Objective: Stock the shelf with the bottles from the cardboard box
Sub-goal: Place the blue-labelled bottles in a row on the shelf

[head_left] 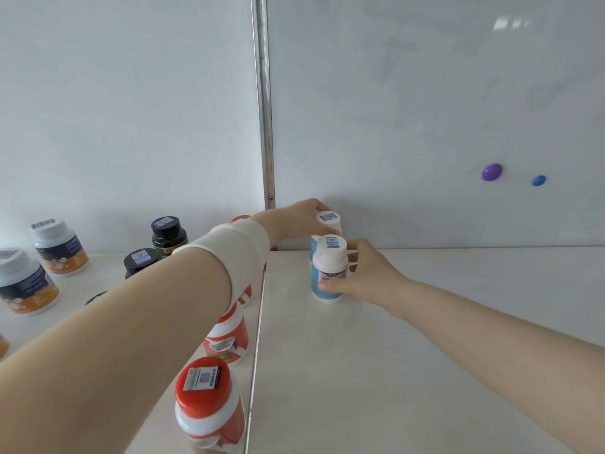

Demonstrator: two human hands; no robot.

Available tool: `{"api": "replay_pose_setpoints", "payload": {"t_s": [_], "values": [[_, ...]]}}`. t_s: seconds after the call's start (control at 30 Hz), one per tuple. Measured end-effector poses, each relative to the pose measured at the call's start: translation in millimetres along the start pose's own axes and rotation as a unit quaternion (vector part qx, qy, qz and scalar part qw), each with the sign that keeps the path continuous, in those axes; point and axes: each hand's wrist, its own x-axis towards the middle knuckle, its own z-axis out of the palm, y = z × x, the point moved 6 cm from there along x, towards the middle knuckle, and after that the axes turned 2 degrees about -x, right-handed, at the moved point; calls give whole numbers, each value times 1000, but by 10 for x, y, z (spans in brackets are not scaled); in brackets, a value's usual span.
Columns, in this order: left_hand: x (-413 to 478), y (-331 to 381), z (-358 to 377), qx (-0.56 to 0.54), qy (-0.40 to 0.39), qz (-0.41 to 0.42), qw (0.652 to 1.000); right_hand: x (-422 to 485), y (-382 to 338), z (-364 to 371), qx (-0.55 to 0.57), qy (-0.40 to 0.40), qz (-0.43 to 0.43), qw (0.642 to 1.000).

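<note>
Two white bottles with blue labels stand one behind the other on the right shelf section [409, 339], close to the back wall. My left hand [299, 221] reaches across and grips the rear bottle [328, 221] near its cap. My right hand [363, 276] wraps around the front bottle [327, 273], thumb on its lower label. Both bottles stand upright and rest on the shelf. The cardboard box is out of view.
A metal divider [265, 126] separates the two shelf sections. On the left section stand red-capped bottles [209, 404], black bottles [168, 235] and white-capped dark-and-orange bottles [60, 247]. Purple [491, 172] and blue [538, 180] magnets stick to the back wall.
</note>
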Motion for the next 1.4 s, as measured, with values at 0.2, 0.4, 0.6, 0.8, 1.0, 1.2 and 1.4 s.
{"api": "replay_pose_setpoints", "payload": {"t_s": [0.2,0.4,0.6,0.8,1.0,1.2,1.4], "values": [[-506,353,-306,145,73,22,986,-375,-177,-391,-164,-17,2,986],[-1513,750,-267,513,187,49,836,-1013,-543,-425,-384,49,-71,919],[-2618,711,-176,641,210,24,738,-1727,-959,-60,-445,80,-149,879],[-3776,342,-592,655,224,-59,719,-2334,-1588,725,-469,70,-230,850],[-5172,-496,-1227,641,227,-168,714,-2974,-2495,2014,-464,28,-332,821],[-6958,-1681,-1947,623,231,-285,691,-3686,-3474,3786,-475,-24,-437,764],[-8591,-3096,-2295,539,216,-414,701,-4429,-4094,5667,-486,-108,-512,700]]}}
